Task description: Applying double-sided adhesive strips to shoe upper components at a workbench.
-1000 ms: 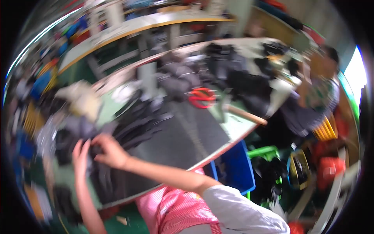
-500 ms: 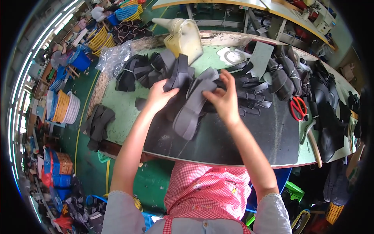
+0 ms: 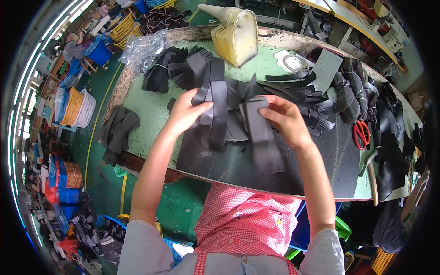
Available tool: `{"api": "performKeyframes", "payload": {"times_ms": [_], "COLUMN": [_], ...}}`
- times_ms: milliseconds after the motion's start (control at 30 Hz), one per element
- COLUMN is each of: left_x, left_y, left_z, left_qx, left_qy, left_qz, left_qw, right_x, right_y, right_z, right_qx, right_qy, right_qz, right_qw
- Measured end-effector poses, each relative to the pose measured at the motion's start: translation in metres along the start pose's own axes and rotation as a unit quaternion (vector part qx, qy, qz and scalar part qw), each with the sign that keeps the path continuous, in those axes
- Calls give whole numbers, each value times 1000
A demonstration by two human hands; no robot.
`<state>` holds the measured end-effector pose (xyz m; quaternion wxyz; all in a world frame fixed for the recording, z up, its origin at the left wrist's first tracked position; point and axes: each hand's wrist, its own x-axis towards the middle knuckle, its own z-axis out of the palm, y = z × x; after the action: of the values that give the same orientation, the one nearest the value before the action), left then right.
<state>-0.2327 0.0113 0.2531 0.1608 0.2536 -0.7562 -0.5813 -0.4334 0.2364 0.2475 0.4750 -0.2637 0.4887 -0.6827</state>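
My left hand [image 3: 189,111] is closed on a stack of long black strips [image 3: 217,103], thumb across their near face. In my right hand [image 3: 286,118] a second bunch of dark grey strips [image 3: 259,126] is pinched near its upper end, its lower end smeared by motion. Both bunches hang over a black mat [image 3: 233,172] on the green table, a small gap between them. More dark pieces lie behind and between the hands, partly hidden. Fanned black strips [image 3: 183,68] lie beyond my left hand, and loose black strips [image 3: 316,94] beyond my right.
A yellowish container [image 3: 236,39] with a cone spout stands at the table's far side, near a white round lid [image 3: 293,62]. Red-handled scissors [image 3: 362,135] and a wooden-handled tool [image 3: 372,176] lie right. Clear plastic [image 3: 142,48] and a dark bundle [image 3: 120,130] are left.
My right hand has moved right and a little nearer with its strips, away from the left hand. The left-hand strips now hang lower. The whole view has shifted slightly.
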Motion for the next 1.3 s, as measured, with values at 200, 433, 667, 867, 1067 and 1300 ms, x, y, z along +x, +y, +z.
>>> {"api": "performKeyframes", "payload": {"times_ms": [200,433,667,867,1067,1300], "left_x": [-31,-71,-47,-18,-51,-65], "left_y": [-2,49,68,22,40,69], "left_z": [0,27,78,98,94,77], "left_qx": [10,311,357,460,106,38], "left_qy": [-45,131,-58,-1,21,-75], "left_qz": [-45,130,-37,95,76,108], "left_qw": [998,932,931,883,991,991], "right_x": [-11,-40,-80,-111,-143,-83], "right_y": [-7,9,4,0,-11,-10], "right_z": [-11,-8,4,13,-12,19], "right_qx": [9,-114,-198,-209,41,6], "right_qy": [-92,-135,-132,-217,-132,33], "right_qz": [52,50,-69,-85,-109,-58], "right_qw": [994,983,969,950,984,998]}}
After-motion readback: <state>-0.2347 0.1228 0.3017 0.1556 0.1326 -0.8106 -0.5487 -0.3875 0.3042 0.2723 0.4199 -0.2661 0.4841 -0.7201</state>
